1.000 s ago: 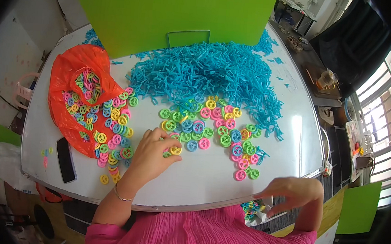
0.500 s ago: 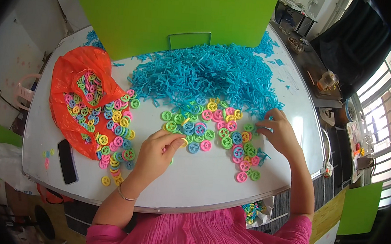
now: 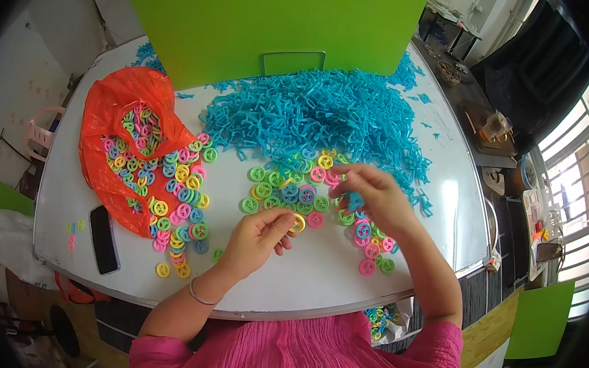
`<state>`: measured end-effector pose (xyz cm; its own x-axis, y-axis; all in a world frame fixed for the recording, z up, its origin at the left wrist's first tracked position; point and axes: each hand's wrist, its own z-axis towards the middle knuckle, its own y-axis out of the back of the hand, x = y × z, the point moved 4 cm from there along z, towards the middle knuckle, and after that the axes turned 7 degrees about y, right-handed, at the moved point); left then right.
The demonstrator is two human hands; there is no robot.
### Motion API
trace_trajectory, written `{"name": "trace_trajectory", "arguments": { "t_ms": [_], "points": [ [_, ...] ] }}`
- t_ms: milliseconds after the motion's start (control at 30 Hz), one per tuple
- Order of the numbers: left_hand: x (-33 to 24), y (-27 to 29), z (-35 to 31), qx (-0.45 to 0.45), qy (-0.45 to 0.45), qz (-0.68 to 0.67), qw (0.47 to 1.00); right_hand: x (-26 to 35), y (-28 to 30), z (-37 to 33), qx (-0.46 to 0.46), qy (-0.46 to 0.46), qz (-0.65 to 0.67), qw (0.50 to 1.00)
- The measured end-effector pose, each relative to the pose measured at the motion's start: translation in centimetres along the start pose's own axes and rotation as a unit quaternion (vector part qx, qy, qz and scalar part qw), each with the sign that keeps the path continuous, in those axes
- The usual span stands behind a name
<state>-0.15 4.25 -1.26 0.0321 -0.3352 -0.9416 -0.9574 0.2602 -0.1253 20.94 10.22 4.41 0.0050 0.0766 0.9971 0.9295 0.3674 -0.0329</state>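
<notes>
My left hand (image 3: pixel 255 240) is above the near middle of the table, pinching a yellow spoked plastic ring (image 3: pixel 299 223) between thumb and forefinger. My right hand (image 3: pixel 379 201) hovers to the right over the loose rings, fingers curled; a small blue plastic piece (image 3: pixel 354 202) shows under them, partly hidden by the hand. Beneath and around both hands lie several pink, green, blue and yellow rings, such as a pink ring (image 3: pixel 315 219) and a green ring (image 3: pixel 249 205). Behind them rises a big heap of blue plastic pieces (image 3: pixel 314 113).
A red plastic bag (image 3: pixel 104 100) spilling more coloured rings lies at the left of the white table (image 3: pixel 244 294). Near it is a black phone (image 3: pixel 104 242). A large green panel (image 3: pixel 266 22) with a metal handle (image 3: pixel 292 52) stands behind the blue heap.
My right hand has moved left from the blue heap's right edge toward my left hand. My left hand has shifted slightly right, and the yellow ring now shows more fully.
</notes>
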Motion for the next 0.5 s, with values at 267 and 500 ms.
{"name": "trace_trajectory", "arguments": {
  "t_ms": [267,500],
  "points": [
    [-0.6,-0.4,-0.1,-0.019,-0.009,-0.082,0.996,-4.9,-2.5,-0.6,0.071,0.002,0.109,0.992],
    [-0.5,-0.6,-0.3,0.012,0.035,-0.153,0.988,-3.3,-3.9,-1.7,0.048,0.003,0.092,0.995]
  ]
}}
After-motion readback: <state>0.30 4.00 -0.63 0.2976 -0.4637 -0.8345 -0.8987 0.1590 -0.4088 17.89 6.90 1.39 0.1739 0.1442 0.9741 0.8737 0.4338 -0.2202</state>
